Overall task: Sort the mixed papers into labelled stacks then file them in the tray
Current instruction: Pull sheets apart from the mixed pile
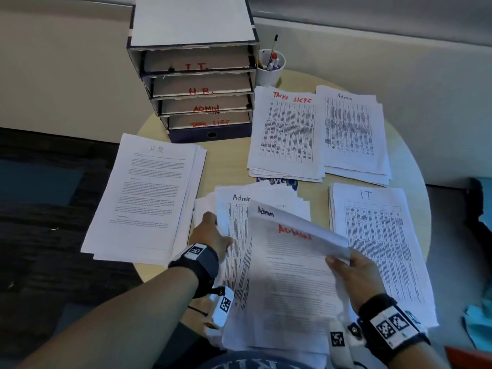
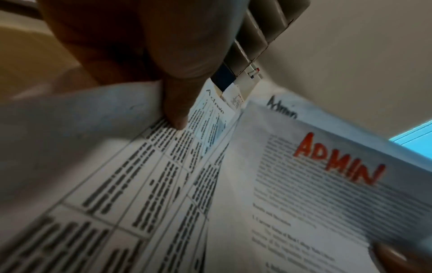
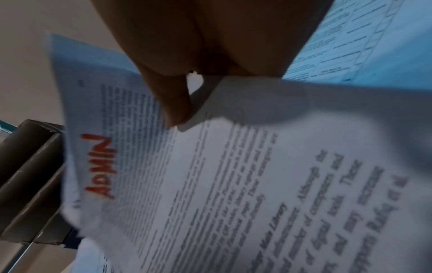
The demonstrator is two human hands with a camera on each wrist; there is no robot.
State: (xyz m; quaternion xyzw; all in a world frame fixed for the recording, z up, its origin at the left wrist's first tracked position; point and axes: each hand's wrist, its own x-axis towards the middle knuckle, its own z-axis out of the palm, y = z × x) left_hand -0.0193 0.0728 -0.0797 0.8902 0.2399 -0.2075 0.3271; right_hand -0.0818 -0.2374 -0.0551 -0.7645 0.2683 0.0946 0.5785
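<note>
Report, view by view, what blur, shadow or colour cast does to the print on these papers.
Head view: the IT stack reads sharp, the lifted Admin sheet smears; left wrist view: the left hand is dark, the table-printed sheet soft; right wrist view: a blue cast, and the right hand shadows the sheet.

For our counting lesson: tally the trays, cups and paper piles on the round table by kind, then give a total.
Tray: 1
Cup: 1
Paper piles: 5 (HR, Task Lists, Admin, IT, mixed pile)
Total: 7
</note>
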